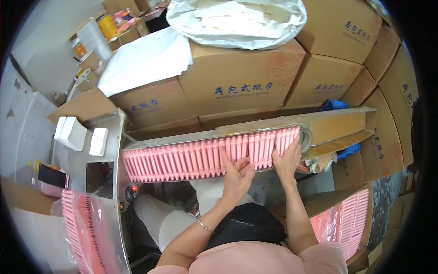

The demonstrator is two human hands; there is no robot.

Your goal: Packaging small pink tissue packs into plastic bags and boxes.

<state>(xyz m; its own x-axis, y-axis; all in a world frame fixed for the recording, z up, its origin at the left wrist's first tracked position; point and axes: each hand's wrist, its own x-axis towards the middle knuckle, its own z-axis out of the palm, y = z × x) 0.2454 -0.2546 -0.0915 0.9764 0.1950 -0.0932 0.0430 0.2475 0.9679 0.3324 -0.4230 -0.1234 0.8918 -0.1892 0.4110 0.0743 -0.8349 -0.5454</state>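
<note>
While the left hand (237, 176) lays its fingers against the row of pink packets (175, 160), the right hand (286, 162) grasps the packets at the row's right end, its thumb and fingers spread around them. I cannot tell whether the left hand grips any packet or only touches them. The row stands packed side by side in a long trough (335, 125) across the person's lap, with a small gap near the hands. A roll of tape (305, 139) sits just beyond the right hand. To the left, white stacks (73, 133) rest on a metal surface (73, 160).
</note>
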